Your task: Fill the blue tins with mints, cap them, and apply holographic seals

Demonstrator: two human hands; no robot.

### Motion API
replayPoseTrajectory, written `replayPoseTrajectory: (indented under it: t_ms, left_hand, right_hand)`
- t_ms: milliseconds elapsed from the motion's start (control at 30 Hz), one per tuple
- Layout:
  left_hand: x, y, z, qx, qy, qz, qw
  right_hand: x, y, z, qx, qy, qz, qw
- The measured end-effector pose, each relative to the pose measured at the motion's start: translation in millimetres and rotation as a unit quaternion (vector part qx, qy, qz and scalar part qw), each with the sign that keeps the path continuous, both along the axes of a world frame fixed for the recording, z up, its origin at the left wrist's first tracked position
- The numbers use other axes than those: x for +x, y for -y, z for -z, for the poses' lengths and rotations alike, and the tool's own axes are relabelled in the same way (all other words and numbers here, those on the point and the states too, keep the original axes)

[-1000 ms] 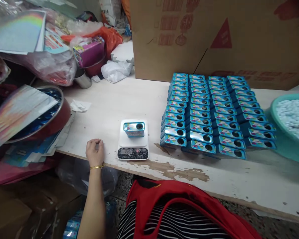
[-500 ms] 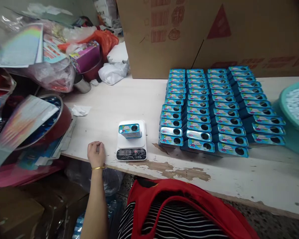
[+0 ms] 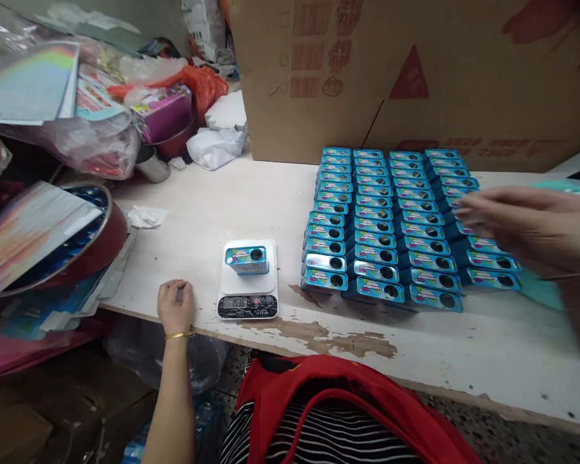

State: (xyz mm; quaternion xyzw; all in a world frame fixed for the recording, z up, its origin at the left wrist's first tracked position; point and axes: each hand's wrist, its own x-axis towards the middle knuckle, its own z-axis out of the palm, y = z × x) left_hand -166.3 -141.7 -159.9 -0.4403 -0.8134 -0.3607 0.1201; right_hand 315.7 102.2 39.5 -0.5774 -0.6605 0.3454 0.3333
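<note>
My left hand [image 3: 176,308] rests on the table's front edge left of the scale, fingers curled in; a small grey patch shows between them. Beside it, a white digital scale [image 3: 226,281] with a lit display carries one blue tin [image 3: 246,258] with a dark round hole in its top. My right hand [image 3: 531,222], blurred by motion, hangs over the right end of the tin rows with fingertips pinched together. Whatever they hold, if anything, I cannot make out. Several rows of matching blue tins [image 3: 374,254] stand on the table below and left of it.
A large cardboard box [image 3: 319,122] walls off the back. Behind my right arm, a turquoise basin [image 3: 541,290] is mostly hidden. On the left are a red pot [image 3: 118,229] of blue items, a metal cup [image 3: 152,166], crumpled tissue [image 3: 146,217] and bagged clutter.
My right hand has come into view from the right, crossing in front of the basin. The view has shifted slightly. My left hand and the tin on the scale stay put.
</note>
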Motion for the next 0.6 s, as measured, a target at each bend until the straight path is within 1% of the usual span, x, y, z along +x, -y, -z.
replayPoseTrajectory:
  t_ms: [33, 67, 100, 133, 200, 267, 300, 367, 500, 600]
  left_hand:
    - [0, 0, 0.3, 0.002, 0.000, 0.000, 1.000]
    - [-1, 1, 0.5, 0.005, 0.000, 0.001, 1.000]
    - [-1, 1, 0.7, 0.008, 0.000, 0.003, 1.000]
    - [-1, 1, 0.8, 0.009, 0.000, 0.005, 1.000]
    - [-2, 2, 0.5, 0.011, 0.002, 0.007, 1.000]
    - [-1, 3, -0.1, 0.012, 0.007, 0.006, 1.000]
    - [-1, 3, -0.5, 0.012, 0.010, 0.005, 1.000]
    - [0, 4, -1.2, 0.014, 0.018, 0.004, 1.000]
    - [1, 4, -1.5, 0.023, 0.035, 0.005, 0.999]
    - [2, 5, -0.5, 0.027, 0.046, 0.005, 0.999]
  right_hand:
    - [-27, 4, -1.4, -0.056, -0.044, -0.056, 0.996]
    - [-56, 9, -2.2, -0.098, -0.055, -0.147, 0.983]
    - [-87, 14, -2.4, -0.111, -0.052, -0.222, 0.967]
    - [-117, 20, -1.9, -0.115, -0.041, -0.280, 0.952]
    - [-169, 30, 1.2, -0.118, -0.013, -0.352, 0.928]
    - [-205, 36, 6.2, -0.106, 0.031, -0.394, 0.913]
    - [-217, 38, 8.8, -0.094, 0.055, -0.408, 0.906]
    - [-230, 40, 13.0, -0.066, 0.103, -0.430, 0.895]
    - [-239, 40, 14.9, -0.020, 0.171, -0.448, 0.877]
    - [-243, 40, 14.6, -0.001, 0.180, -0.448, 0.876]
